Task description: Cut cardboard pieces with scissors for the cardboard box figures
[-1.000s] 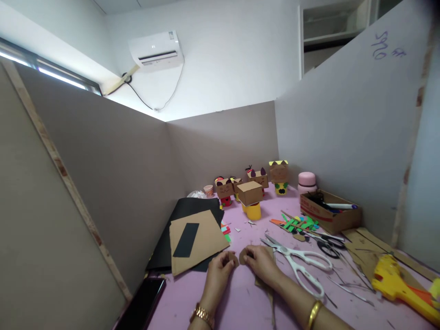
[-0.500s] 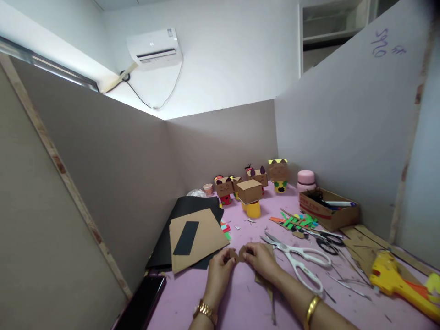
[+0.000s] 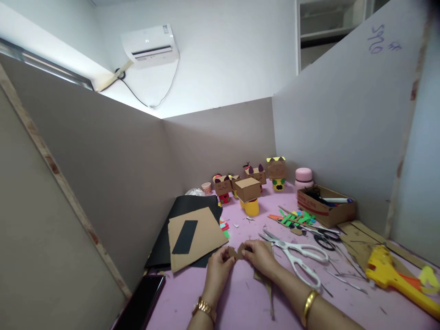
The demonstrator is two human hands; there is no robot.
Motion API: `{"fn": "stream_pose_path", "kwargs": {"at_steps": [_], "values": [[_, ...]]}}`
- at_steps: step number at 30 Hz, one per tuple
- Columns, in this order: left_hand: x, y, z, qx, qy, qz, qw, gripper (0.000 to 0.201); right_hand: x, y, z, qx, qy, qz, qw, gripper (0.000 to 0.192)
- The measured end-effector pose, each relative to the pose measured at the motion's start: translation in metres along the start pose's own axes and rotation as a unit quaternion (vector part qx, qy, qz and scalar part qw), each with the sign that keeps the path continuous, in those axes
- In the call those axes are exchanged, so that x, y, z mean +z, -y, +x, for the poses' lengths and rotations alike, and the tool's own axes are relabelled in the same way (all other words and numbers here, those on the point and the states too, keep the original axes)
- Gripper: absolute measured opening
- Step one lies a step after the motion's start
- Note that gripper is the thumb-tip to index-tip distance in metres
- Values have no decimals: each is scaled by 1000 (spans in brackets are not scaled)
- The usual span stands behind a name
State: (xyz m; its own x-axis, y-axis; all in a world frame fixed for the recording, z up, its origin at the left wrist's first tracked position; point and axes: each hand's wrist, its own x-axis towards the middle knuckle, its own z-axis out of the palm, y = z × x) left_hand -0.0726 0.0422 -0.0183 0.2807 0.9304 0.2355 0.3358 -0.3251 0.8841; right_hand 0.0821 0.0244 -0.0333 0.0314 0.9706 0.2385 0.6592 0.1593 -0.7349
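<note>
Between finger and thumb, my left hand (image 3: 220, 265) pinches a small brown cardboard piece (image 3: 233, 252) with a curved edge. Close beside it, my right hand (image 3: 257, 256) pinches a similar cardboard piece (image 3: 240, 251). The two pieces are held side by side, low over the pink tabletop; the fingers hide part of each. Under my right wrist lies a torn cardboard scrap (image 3: 269, 288). White-handled scissors (image 3: 295, 256) rest just right of that hand, blades partly apart. Ahead stands a cardboard box on a yellow cup (image 3: 252, 207).
Cardboard sheets (image 3: 209, 229) lie on black sheets (image 3: 158, 247) at the left, with a phone (image 3: 144, 300) in front. Decorated box figures (image 3: 222, 185) stand at the back. Right are green scraps (image 3: 298, 218), a cardboard tray (image 3: 330, 214), a pink flask (image 3: 304, 178) and a yellow glue gun (image 3: 381, 266).
The view has shifted slightly. Both hands keep their pinch, and the two cardboard pieces stay side by side with hardly any movement.
</note>
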Motion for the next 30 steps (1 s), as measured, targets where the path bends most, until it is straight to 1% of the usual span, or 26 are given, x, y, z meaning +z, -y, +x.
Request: {"fn": "stream_pose_path", "kwargs": {"at_steps": [5,13,19,26,30], "values": [[0,-2,0,-11,-5,-4,1000,16,-2,2,1,-2,-1,-9,1000,23],[0,-3,0,-14,-6,0,1000,13,-3,4,0,4,3,-9,1000,25],[-1,-4,0,-9,-4,3,1000,14,-6,9,-2,5,-14,-5,1000,25],[-1,-4,2,1,-6,7,1000,14,-2,11,-1,3,-24,22,999,23],[-2,-10,7,12,7,15,1000,8,-9,18,0,-1,-28,46,999,21]]}}
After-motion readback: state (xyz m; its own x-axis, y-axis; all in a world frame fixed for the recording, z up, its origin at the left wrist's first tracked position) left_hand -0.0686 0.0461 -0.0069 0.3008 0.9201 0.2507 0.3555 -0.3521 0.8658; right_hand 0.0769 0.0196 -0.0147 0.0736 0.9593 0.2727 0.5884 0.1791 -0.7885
